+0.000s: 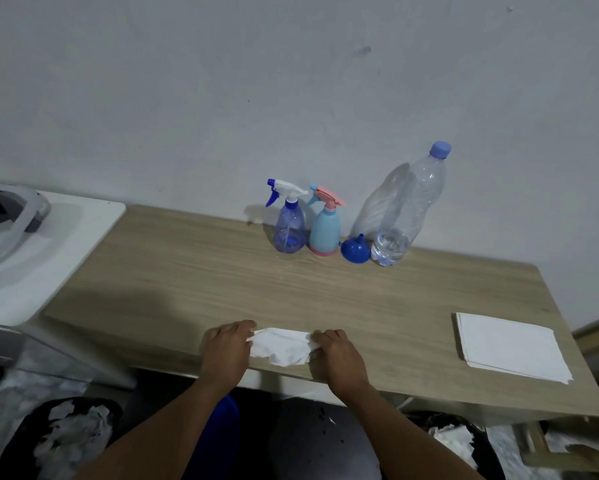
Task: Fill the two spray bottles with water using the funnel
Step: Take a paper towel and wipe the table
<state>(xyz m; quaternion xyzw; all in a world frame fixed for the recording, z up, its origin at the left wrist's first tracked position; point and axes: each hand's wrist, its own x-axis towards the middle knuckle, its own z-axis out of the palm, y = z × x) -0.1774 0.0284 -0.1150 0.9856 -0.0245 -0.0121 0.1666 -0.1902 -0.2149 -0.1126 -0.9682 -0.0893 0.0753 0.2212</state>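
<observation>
- White crumpled paper towel [280, 345] lies at the near edge of the light wooden table [173, 271]; the left hand [227, 351] and right hand [338, 355] each pinch one end, maybe to wipe up drips.
- See-through blue spray bottle [289, 230] and pale blue spray bottle with pink trigger [324, 230] stand capped by the wall.
- Small blue plastic funnel [355, 249] sits upside down, just beside the big clear water bottle [405, 209], which is nearly empty.

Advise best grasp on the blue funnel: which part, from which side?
Grip the blue funnel by its upturned spout, coming from above. It sits wide mouth down, wedged between the light blue spray bottle and the water bottle, so side approaches look blocked.
</observation>
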